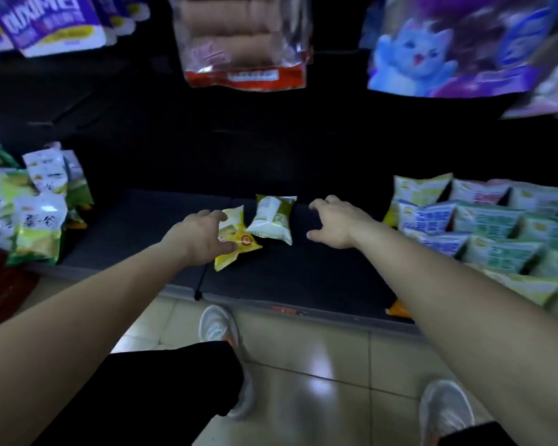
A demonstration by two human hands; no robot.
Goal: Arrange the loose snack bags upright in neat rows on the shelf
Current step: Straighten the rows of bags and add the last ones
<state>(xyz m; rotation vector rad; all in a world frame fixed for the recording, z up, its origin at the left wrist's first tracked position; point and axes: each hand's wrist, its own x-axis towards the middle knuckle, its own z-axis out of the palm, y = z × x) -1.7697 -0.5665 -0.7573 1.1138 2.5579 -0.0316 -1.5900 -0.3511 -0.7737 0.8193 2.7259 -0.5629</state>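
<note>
- The left hand [200,239] grips the yellow snack bag [239,244], thumb and fingers curled round its left edge; the bag's print is too blurred to read.
- The green-and-white snack bag [273,220] lies on the dark shelf [136,226], touching the yellow one at its 2 o'clock.
- The right hand [335,223] hovers at that bag's 3 o'clock, fingers spread and bent, holding nothing.
- At 11 o'clock, purple bags [45,24] show letters, roughly "QUXIME".

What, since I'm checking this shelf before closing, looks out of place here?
Two loose bags lie flat in the middle of the shelf instead of standing: a yellow bag, held by the left hand, and a white-and-green bag tilted against it. The rows of bags at the right stand upright. The right hand hovers open nearby.
</note>
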